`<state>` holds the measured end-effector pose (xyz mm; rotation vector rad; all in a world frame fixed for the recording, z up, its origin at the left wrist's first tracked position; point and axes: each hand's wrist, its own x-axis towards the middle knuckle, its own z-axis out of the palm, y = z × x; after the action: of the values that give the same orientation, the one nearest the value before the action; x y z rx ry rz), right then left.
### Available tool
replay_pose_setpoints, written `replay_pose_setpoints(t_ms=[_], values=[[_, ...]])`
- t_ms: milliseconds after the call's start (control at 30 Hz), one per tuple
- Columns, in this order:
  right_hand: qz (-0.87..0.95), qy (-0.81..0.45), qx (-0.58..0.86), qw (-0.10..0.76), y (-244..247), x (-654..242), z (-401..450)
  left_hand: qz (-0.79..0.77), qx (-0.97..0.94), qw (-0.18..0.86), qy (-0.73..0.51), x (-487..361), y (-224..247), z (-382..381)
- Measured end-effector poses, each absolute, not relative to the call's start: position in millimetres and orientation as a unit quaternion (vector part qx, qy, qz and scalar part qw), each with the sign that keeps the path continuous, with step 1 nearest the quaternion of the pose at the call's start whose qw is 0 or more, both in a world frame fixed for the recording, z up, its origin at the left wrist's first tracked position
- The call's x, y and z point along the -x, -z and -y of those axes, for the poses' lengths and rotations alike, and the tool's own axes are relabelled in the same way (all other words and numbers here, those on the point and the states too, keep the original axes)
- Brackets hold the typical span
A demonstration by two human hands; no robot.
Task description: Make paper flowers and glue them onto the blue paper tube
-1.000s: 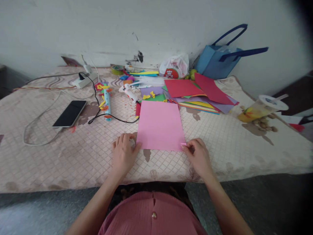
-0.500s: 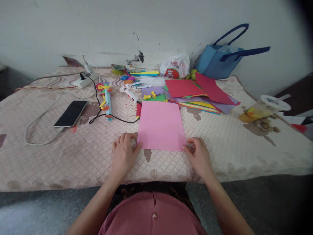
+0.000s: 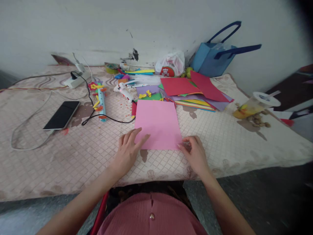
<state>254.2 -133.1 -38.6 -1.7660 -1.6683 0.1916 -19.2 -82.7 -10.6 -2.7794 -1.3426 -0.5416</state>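
A square sheet of pink paper [image 3: 158, 122] lies flat on the patterned tablecloth in front of me. My left hand [image 3: 129, 148] is over the sheet's lower left edge, thumb and fingers apart; whether the fingertips touch the paper I cannot tell. At the lower right corner, my right hand [image 3: 194, 151] pinches the paper's edge between thumb and fingers. Just beyond the sheet's far left corner rests a white glue gun [image 3: 125, 92]. A stack of coloured paper, topped by red sheets [image 3: 179, 86], lies behind it to the right.
A smartphone [image 3: 62, 115] with a cable and a light-blue strip decorated with paper pieces [image 3: 101, 104] lie left. Behind stand a power strip [image 3: 77, 80], a plastic bag [image 3: 171, 64] and a blue tote bag [image 3: 210, 58]. A drink cup [image 3: 254, 106] leans at the right.
My left hand has let go of the lower left corner and moved up over the paper's edge, its fingers spreading. My right hand stays at its corner. The view has shifted slightly.
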Motion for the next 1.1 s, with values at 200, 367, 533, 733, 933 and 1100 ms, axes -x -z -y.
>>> replay_pose_setpoints(t_ms=[200, 367, 533, 733, 933, 1100], values=[[0.640, -0.082, 0.683, 0.342, 35.0, -253.3, 133.3, 0.256, 0.964, 0.037, 0.064, 15.0, 1.3, 74.9], [0.641, -0.086, 0.686, 0.334, 33.2, -253.7, 132.7, 0.228, 0.973, 0.029, 0.039, 12.5, 1.0, 72.8], [0.642, -0.090, 0.685, 0.334, 32.8, -254.7, 132.1, 0.210, 0.977, 0.024, 0.000, 13.2, 1.2, 72.1], [0.638, -0.095, 0.685, 0.339, 33.5, -255.0, 131.9, 0.195, 0.977, 0.084, 0.014, 11.9, 2.6, 88.8], [0.636, -0.095, 0.690, 0.333, 30.3, -253.8, 132.3, 0.254, 0.961, 0.111, 0.025, 6.1, 9.3, 113.6], [0.633, -0.095, 0.695, 0.327, 27.9, -252.9, 132.7, 0.318, 0.943, 0.094, 0.044, -3.9, 17.8, 129.1]])
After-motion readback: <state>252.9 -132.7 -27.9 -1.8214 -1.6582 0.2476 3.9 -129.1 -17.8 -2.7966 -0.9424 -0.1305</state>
